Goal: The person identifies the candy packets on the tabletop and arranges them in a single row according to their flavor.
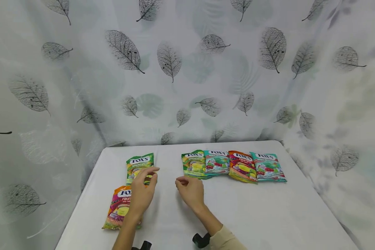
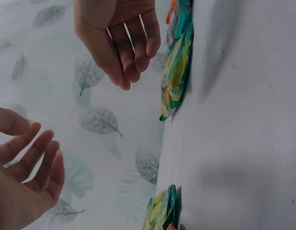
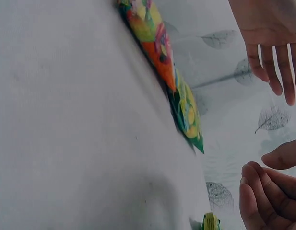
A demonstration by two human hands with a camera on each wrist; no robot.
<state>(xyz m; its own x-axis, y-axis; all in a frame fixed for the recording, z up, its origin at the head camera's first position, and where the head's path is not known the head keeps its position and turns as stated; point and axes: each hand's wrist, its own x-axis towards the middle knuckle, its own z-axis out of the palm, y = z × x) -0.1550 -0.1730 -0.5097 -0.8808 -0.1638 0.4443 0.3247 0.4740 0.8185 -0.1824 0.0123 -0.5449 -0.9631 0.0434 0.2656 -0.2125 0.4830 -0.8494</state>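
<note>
My left hand [image 1: 143, 192] hovers over the left side of the table with relaxed, slightly bent fingers and holds nothing. In the head view it overlaps a green Fox's candy bag [image 1: 139, 160] and an orange-and-purple Fox's bag [image 1: 120, 208] just in front of that one. To the right, my right hand [image 1: 192, 192] is loosely curled and holds nothing; the right wrist view shows its thumb apart from the fingers [image 3: 263, 199]. Nearest to it lies another green bag [image 1: 193, 165], at the left end of a row.
The row continues rightward with a teal bag [image 1: 217, 162], an orange-and-red bag [image 1: 242, 166] and a second teal bag [image 1: 269, 167], packed side by side. They lie on a white table [image 1: 262, 215]. Behind it hangs a leaf-patterned curtain [image 1: 187, 90].
</note>
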